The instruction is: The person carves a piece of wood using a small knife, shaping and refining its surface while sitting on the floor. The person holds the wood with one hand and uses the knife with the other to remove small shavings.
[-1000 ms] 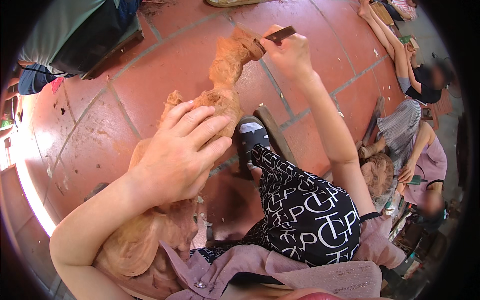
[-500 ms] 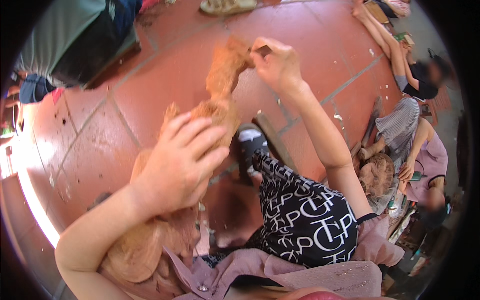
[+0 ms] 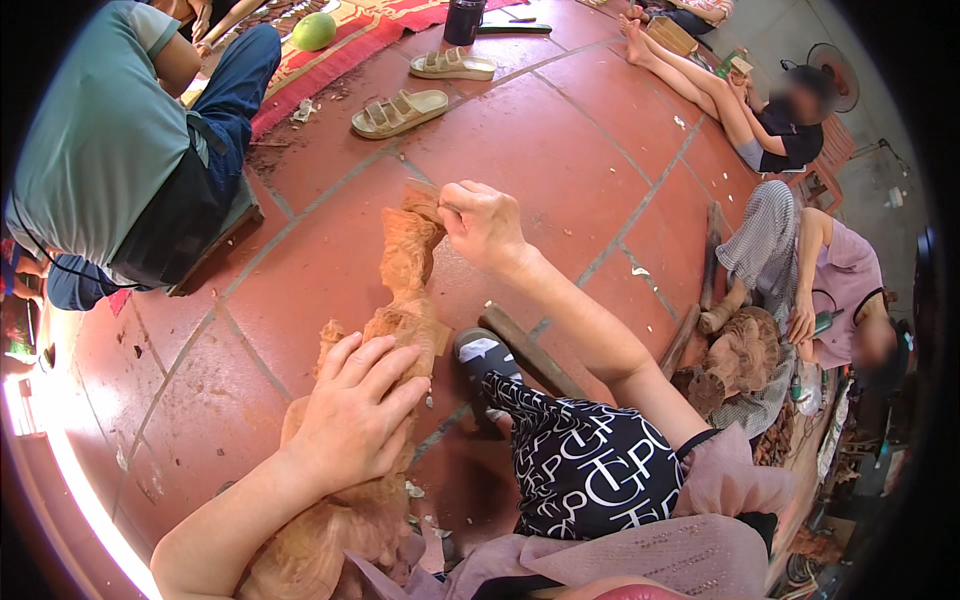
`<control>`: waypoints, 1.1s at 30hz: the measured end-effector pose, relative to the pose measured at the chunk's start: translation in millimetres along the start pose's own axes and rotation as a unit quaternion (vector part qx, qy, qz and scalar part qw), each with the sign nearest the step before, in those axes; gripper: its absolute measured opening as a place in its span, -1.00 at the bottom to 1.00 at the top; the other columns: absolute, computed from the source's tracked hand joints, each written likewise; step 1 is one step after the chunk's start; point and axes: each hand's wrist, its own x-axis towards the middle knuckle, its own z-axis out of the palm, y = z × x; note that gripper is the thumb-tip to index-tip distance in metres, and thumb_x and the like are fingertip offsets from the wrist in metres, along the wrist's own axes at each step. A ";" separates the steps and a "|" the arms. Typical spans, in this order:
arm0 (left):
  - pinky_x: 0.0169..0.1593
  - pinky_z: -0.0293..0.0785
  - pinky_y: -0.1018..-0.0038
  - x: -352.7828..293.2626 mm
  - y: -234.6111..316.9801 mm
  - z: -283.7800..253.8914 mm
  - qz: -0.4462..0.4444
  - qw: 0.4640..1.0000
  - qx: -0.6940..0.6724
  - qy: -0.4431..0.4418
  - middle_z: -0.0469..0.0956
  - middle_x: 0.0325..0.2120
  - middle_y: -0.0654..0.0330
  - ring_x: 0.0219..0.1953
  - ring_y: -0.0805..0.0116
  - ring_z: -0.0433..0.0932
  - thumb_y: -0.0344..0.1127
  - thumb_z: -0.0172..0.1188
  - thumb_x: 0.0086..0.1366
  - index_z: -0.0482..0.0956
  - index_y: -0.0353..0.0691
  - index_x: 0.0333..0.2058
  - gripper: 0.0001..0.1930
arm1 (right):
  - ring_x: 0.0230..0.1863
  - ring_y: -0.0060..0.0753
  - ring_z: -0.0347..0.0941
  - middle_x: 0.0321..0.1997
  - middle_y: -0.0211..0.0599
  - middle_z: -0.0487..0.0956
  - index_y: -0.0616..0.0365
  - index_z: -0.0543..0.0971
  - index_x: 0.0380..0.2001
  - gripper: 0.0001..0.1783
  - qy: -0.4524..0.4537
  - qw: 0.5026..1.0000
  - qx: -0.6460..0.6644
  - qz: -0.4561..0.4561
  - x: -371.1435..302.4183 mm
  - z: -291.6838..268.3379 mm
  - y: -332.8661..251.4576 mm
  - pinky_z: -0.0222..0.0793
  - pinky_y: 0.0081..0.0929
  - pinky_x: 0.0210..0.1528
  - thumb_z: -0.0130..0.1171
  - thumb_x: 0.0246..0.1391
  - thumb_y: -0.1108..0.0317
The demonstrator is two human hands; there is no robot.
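A long, rough orange-brown wood carving runs from beside my body out over the tiled floor, its far end narrow and knobbly. My left hand lies across its middle with the fingers spread; the thumb is out of sight, and my left forearm rests along the thicker near part. At the far tip, my right hand is closed in a pinch against the wood. Between its fingers is a small flat brown piece that looks like sandpaper, mostly hidden by the fingers.
A wooden bar lies beside my shoe. Ahead are two sandals, a red mat and a green fruit. One person sits at left; others sit at right, one with a round carving.
The view has tilted up, bringing sandals, mat and fruit into sight. My right hand remains at the carving's tip, its wrist turned slightly. My left hand stays on the wood.
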 end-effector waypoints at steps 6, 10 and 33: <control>0.26 0.11 0.04 -6.7 -0.5 1.0 -0.012 1.000 0.006 0.000 0.41 0.01 0.07 0.15 0.04 0.31 -0.33 0.22 0.03 0.56 -0.20 -0.14 -0.65 | -0.47 -0.07 0.52 -0.50 -0.20 0.55 0.11 0.51 -0.47 -0.95 -0.016 1.000 0.015 0.000 6.7 -0.7 3.8 0.41 -0.29 -0.42 0.18 -0.03 0.44; 0.25 0.12 0.04 0.4 -1.3 3.5 0.000 1.000 0.001 0.009 0.42 0.01 0.07 0.13 0.04 0.32 -0.34 0.22 -0.01 0.55 -0.20 -0.15 -0.63 | -0.50 -0.23 0.53 -0.51 -0.21 0.58 0.12 0.56 -0.47 -0.96 0.014 1.000 0.026 -0.006 -3.7 -0.9 0.2 0.41 -0.39 -0.44 0.22 -0.05 0.49; 0.27 0.12 0.04 -6.9 -5.6 6.3 -0.001 1.000 -0.006 0.014 0.40 0.05 0.04 0.15 -0.01 0.31 -0.37 0.23 -0.09 0.54 -0.20 -0.12 -0.56 | -0.50 -0.55 0.54 -0.54 -0.26 0.59 0.20 0.59 -0.33 -0.88 -0.044 0.993 0.084 0.077 -0.8 -15.2 10.7 0.42 -0.55 -0.41 0.23 0.07 0.39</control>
